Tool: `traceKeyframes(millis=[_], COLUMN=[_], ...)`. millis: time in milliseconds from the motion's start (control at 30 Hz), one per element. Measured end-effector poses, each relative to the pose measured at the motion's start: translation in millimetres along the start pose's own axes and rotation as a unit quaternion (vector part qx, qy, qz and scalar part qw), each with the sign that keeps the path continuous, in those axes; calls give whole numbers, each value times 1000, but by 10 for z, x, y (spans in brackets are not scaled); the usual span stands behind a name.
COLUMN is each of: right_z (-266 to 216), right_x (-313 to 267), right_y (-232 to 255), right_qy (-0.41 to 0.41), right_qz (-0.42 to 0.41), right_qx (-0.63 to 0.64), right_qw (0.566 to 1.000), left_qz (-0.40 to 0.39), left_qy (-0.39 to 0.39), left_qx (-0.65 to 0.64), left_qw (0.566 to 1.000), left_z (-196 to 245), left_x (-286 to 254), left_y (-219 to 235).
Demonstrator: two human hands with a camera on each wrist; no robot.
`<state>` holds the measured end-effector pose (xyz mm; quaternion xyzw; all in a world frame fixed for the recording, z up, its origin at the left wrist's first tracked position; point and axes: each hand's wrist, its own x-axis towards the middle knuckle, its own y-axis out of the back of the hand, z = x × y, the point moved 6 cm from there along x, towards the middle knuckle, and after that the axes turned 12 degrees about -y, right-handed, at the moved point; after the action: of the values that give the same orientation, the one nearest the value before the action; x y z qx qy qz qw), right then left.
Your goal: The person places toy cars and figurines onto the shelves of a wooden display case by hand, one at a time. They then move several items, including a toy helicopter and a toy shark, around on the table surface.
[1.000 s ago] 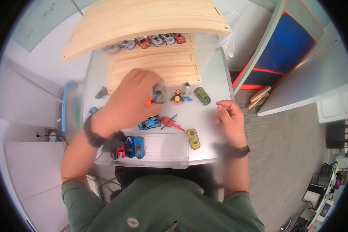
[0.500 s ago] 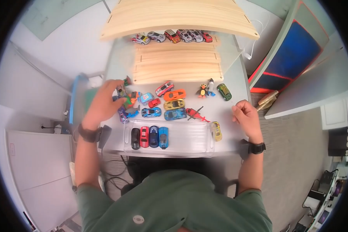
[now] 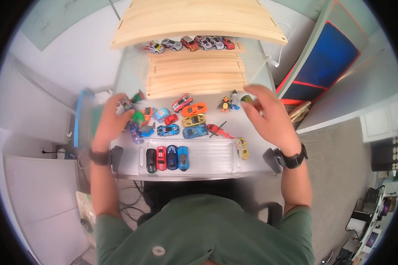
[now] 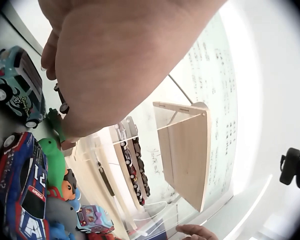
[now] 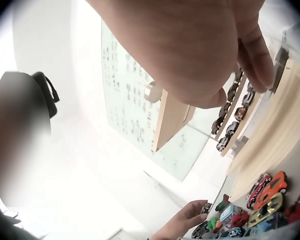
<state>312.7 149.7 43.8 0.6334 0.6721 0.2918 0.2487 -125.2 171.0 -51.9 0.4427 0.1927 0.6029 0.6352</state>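
Note:
At the left of the toys, my left hand (image 3: 109,121) has its thumb and fingers about a small dark toy car (image 3: 127,104); the right wrist view also shows this car (image 5: 206,207) between the fingers. My right hand (image 3: 269,117) is over the table's right side, thumb and fingers parted beside a green car (image 3: 246,99), which it partly hides; contact cannot be told. Left of that car stand a penguin figure (image 3: 226,104) and a small rocket (image 3: 234,98). Orange (image 3: 194,109), yellow (image 3: 193,120) and blue cars (image 3: 195,131) lie mid-table, beside a red helicopter (image 3: 220,131).
Nearest the body, a clear tray (image 3: 212,159) holds several cars in its left part. A wooden shelf (image 3: 199,20) with a row of cars (image 3: 190,43) stands at the back. A yellow-green car (image 3: 242,149) is at the tray's right end; animal figures (image 3: 139,117) crowd the left.
My left hand, earlier over the middle with a car, is now at the left side. My right hand has moved forward to the green car, its loosely curled fingers spreading. The view has shifted.

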Motion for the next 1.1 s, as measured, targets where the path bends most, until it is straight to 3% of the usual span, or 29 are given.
traceKeyframes(millis=[100, 167, 267, 367, 567, 1100], right_z=[-335, -298, -50, 63, 220, 195], right_x=[328, 676, 1347, 1570, 1811, 1793], right_y=[-145, -271, -343, -420, -470, -491], right_qy=[69, 118, 66, 55, 2, 7], right_qz=[24, 125, 207, 233, 195, 193], right_qx=[-8, -86, -106, -123, -132, -145], right_qw=[997, 981, 970, 963, 972, 970], left_qz=[24, 36, 60, 58, 54, 57], left_qy=[31, 48, 71, 88, 105, 84], left_qx=[-25, -46, -118, -169, -191, -167], left_qw=[999, 997, 989, 980, 974, 981], left_z=[0, -32, -194, -289, -361, -357], left_x=[-45, -62, -95, -117, -145, -142], left_y=[10, 8, -39, -76, -109, -121])
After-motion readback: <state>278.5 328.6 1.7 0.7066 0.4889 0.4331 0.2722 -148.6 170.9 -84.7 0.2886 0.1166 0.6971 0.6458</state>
